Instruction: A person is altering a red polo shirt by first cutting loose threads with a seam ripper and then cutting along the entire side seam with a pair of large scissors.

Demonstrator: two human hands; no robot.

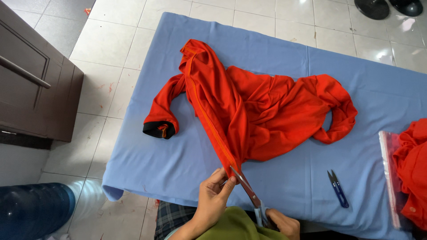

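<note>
Orange jacket (262, 111) lies spread on the blue table cover (169, 164), its zipper edge (211, 126) running toward me. My left hand (213, 198) pinches that edge's near tip; I'd keep it taut. My right hand (282, 222) grips the scissors (247, 189), blades slightly parted at the hem, so I'd cut slowly along the seam.

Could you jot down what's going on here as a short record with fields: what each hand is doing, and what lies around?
left hand: pinches the near end of the red jacket by its zipper edge
right hand: grips scissors, blades at the jacket's near end
surface: table under a blue cloth
nearby: small blue thread snips lying apart, right of the scissors
right edge: more red fabric on a clear plastic bag
floor: pale tiles, dark cabinet at left
</note>
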